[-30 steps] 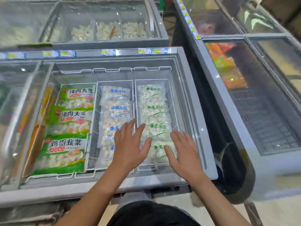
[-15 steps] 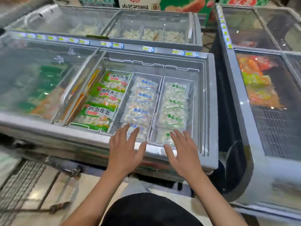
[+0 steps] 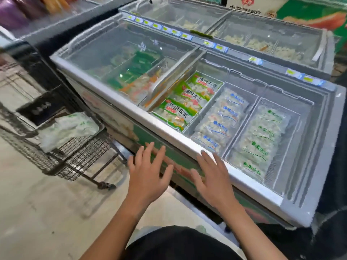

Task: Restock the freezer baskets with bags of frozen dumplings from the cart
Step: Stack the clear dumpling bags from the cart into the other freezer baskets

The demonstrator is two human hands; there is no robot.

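The open freezer [image 3: 189, 145] holds three wire baskets. The right basket [image 3: 304, 117] carries clear dumpling bags with green print [image 3: 262, 139]. The middle basket [image 3: 253, 96] carries clear bags with blue print [image 3: 221, 122]. Green printed dumpling bags [image 3: 184, 107] fill the left one. My left hand [image 3: 148, 173] hovers with fingers spread in front of the freezer's side, holding nothing. My right hand [image 3: 212, 177] is spread too, just below the front rim, empty. At the left stands the wire cart [image 3: 75, 152] with clear dumpling bags [image 3: 67, 128] inside.
A sliding glass lid [image 3: 116, 53] covers the freezer's left half. A second freezer [image 3: 253, 30] with loose dumplings stands behind. The tiled floor [image 3: 47, 212] lies between me and the cart. A dark gap [image 3: 334, 184] borders the freezer on the right.
Both hands have drawn back out of the baskets to below the freezer's front rim. The view has swung left, bringing the cart into sight.
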